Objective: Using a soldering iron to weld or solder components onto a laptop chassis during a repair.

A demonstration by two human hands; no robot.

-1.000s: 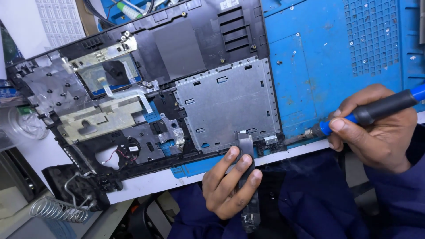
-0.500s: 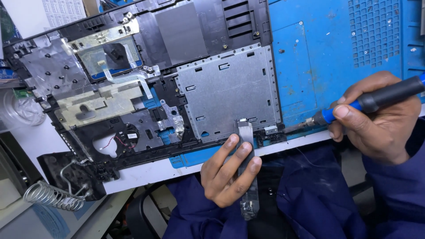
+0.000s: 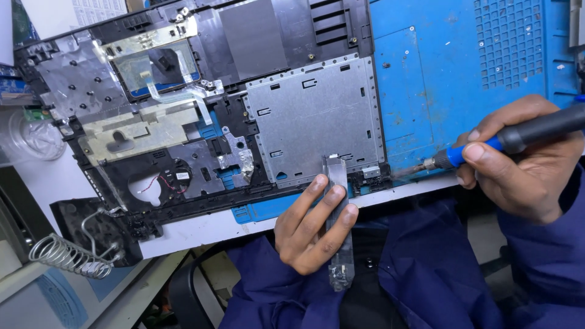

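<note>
At the lower left of the frame a coiled wire stand (image 3: pixel 67 256) sits on a black base at the edge of the white table (image 3: pixel 201 228). Above it, filling the left and centre of the frame, lies the opened laptop chassis (image 3: pixel 183 122), black plastic with bare metal shields. A small fan cutout with red and black wires (image 3: pixel 161 183) shows in its lower left part, and a large grey metal plate (image 3: pixel 314 116) covers its right part.

Your left hand (image 3: pixel 314 225) is at the lower centre, just below the chassis edge. Its fingers are curled around a narrow metal hinge bracket (image 3: pixel 338 219), thumb side hidden, fingertips pressing the strip from the left. The bracket's top end rests against the bottom edge of the grey plate; its lower end hangs past the table edge over your dark blue clothing.

To the right, a blue work mat (image 3: pixel 463 67) covers the table, scuffed, with a grid of small holes at the upper right.

Your right hand (image 3: pixel 524 161) is at the right edge of the frame, closed around a soldering iron (image 3: pixel 518 137) with a blue and black grip. Its metal tip points left, near the chassis's lower right corner, close to the bracket's top.
</note>
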